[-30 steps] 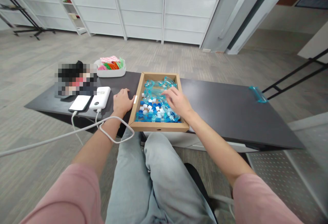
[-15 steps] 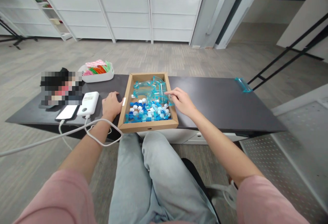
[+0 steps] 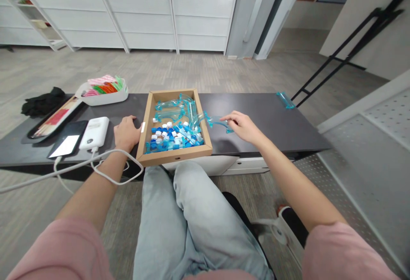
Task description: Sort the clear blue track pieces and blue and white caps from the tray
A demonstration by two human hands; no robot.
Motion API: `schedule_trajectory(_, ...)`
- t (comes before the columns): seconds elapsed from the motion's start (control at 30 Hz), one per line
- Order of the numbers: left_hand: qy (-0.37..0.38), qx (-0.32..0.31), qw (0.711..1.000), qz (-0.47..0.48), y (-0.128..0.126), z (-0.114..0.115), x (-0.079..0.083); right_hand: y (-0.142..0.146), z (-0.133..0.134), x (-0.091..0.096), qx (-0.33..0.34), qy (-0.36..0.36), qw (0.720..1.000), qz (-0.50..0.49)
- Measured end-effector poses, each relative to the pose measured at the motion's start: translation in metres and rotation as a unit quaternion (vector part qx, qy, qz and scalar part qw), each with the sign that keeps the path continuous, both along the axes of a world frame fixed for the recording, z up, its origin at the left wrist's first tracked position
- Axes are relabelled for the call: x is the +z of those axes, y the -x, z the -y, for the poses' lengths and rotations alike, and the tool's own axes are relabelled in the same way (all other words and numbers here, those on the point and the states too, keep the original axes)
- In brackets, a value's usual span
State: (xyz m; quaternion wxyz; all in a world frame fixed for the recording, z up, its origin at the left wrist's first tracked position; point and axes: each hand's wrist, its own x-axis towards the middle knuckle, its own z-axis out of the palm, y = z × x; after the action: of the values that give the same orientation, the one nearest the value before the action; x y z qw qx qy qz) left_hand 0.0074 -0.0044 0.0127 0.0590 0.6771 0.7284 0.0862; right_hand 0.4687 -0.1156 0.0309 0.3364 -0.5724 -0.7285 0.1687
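Observation:
A shallow cardboard box (image 3: 206,137) sits on the dark table with clear blue curved track pieces (image 3: 171,115) in its back half. Small blue and white blocks (image 3: 162,135) fill its front half. My left hand (image 3: 126,134) rests on the table by the box's left wall, thumb apart from the fingers and close against the cardboard. Just beyond the right wall, my right hand (image 3: 242,126) pinches the end of a clear blue curved track piece (image 3: 218,121). That piece is raised, with a shadow on the table below.
To the left lie a white power bank (image 3: 94,132) with a cable, a phone (image 3: 68,139), a long black tray (image 3: 57,118), black cloth (image 3: 43,102) and a white basket (image 3: 104,97) of colourful sticks. Another clear blue piece (image 3: 285,100) lies near the table's far right edge.
My right hand has moved right, bringing the curved track piece out past the box's right wall. The left hand stays beside the box. The whole view has shifted slightly.

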Motion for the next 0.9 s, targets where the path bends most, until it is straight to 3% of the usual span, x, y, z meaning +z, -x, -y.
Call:
schedule_trajectory(0.13, -0.008, -0.001, 1.000, 0.009, 0.001, 0.000, -0.002, 0.010, -0.001, -0.002, 0.033, 0.036, 0.999, -0.023)
schedule_trajectory(0.23, -0.010, -0.005, 1.000, 0.018, 0.001, 0.001, -0.002, 0.015, -0.007, -0.001, 0.065, 0.102, 0.991, -0.050)
schedule_trajectory(0.43, -0.018, -0.003, 1.000, 0.020, 0.004, 0.000, -0.005, 0.004, -0.009, 0.012, 0.136, 0.241, 0.958, -0.074)
schedule_trajectory(0.57, -0.013, 0.003, 1.000, 0.018, 0.001, -0.001, -0.003, -0.006, 0.001, 0.016, 0.173, 0.270, 0.943, -0.086)
schedule_trajectory(0.7, -0.003, 0.008, 1.000, 0.025, -0.002, 0.001, 0.001, -0.033, 0.011, 0.000, 0.075, 0.218, 0.963, -0.142)
schedule_trajectory(0.8, 0.014, 0.037, 0.999, 0.027, 0.004, 0.000, 0.004, -0.073, 0.018, -0.023, -0.070, 0.143, 0.972, -0.173)
schedule_trajectory(0.9, 0.084, 0.003, 0.996, -0.025, 0.004, -0.005, 0.007, -0.128, 0.030, -0.045, -0.223, 0.074, 0.963, -0.131)
